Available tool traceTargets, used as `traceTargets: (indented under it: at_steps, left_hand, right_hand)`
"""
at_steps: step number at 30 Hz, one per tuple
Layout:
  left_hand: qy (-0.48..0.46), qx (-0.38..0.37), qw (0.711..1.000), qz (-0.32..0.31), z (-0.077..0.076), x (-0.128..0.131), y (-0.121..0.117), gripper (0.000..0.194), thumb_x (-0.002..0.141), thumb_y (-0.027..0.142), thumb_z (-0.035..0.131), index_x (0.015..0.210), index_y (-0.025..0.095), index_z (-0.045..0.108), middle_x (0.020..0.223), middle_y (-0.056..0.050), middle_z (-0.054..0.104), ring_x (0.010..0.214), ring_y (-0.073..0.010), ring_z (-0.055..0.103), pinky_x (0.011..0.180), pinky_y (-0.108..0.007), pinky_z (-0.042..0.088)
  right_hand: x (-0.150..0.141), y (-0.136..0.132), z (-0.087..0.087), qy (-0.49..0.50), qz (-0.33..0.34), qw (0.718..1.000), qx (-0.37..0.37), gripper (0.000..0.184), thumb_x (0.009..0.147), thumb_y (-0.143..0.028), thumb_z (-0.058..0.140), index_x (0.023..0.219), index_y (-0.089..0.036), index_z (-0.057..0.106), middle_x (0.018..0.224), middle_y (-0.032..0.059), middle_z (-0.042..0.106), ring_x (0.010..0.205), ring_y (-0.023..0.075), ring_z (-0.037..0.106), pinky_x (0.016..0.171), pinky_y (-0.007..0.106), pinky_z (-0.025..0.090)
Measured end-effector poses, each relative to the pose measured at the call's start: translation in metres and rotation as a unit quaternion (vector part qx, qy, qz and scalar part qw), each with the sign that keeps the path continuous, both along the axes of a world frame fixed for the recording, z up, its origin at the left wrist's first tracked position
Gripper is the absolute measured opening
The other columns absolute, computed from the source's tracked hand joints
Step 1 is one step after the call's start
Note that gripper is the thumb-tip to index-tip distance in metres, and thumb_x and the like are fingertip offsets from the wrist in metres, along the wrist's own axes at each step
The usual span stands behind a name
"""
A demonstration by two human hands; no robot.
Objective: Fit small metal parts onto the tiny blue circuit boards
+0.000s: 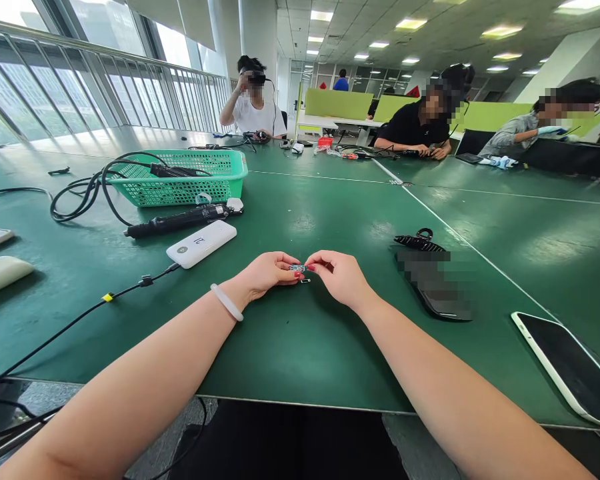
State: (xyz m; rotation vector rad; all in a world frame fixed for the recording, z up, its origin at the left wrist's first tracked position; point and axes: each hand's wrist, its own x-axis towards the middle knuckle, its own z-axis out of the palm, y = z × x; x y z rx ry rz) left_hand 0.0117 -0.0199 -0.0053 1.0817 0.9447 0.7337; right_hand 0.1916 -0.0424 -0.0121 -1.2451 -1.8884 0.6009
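My left hand [269, 272] and my right hand [339, 275] meet over the green table [300, 333], fingertips pinched together on a tiny metallic part [298, 268] held between them. A second tiny part [305, 281] lies on the table just below the fingers. A white bangle [226, 302] sits on my left wrist. Both hands rest low, close to the table surface.
A white power bank [201, 243] with a cable, a black electric screwdriver [177, 221] and a green basket [180, 177] lie at the left. A dark phone [435, 287] and a white-edged tablet [570, 367] lie at the right. Three other people sit at the far side.
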Motion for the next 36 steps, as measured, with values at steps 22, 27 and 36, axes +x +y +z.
traceTargets:
  at_steps: [22,27,36]
  left_hand:
    - [0.046,-0.024,0.999,-0.006,0.01,0.002,-0.002,0.003,0.08,0.01,0.062,0.082,0.008,0.063,0.073,-0.006,0.068,0.072,-0.0089,0.066,0.071,-0.02,0.053]
    - [0.031,-0.021,0.999,-0.011,0.006,0.001,0.0,0.005,0.079,0.009,0.063,0.084,0.008,0.062,0.075,-0.007,0.069,0.074,-0.0096,0.066,0.074,-0.022,0.053]
    - [0.002,-0.011,1.0,-0.003,0.004,0.0,-0.001,0.02,0.071,0.0,0.068,0.087,0.007,0.059,0.076,-0.007,0.07,0.073,-0.0111,0.067,0.083,-0.029,0.052]
  right_hand:
    - [-0.004,-0.002,-0.002,0.028,0.008,0.999,-0.016,0.012,0.077,-0.027,0.06,0.079,-0.022,0.07,0.078,0.0008,0.062,0.061,0.0106,0.046,0.059,0.027,0.04]
    - [-0.004,-0.003,-0.002,0.03,-0.006,0.999,-0.035,0.013,0.076,-0.029,0.06,0.08,-0.021,0.07,0.075,0.0003,0.065,0.059,0.0103,0.048,0.059,0.026,0.041]
    - [-0.004,-0.003,-0.001,0.006,-0.009,0.999,-0.032,0.013,0.079,-0.024,0.058,0.084,-0.022,0.07,0.078,-0.0009,0.071,0.065,0.0115,0.058,0.065,0.026,0.045]
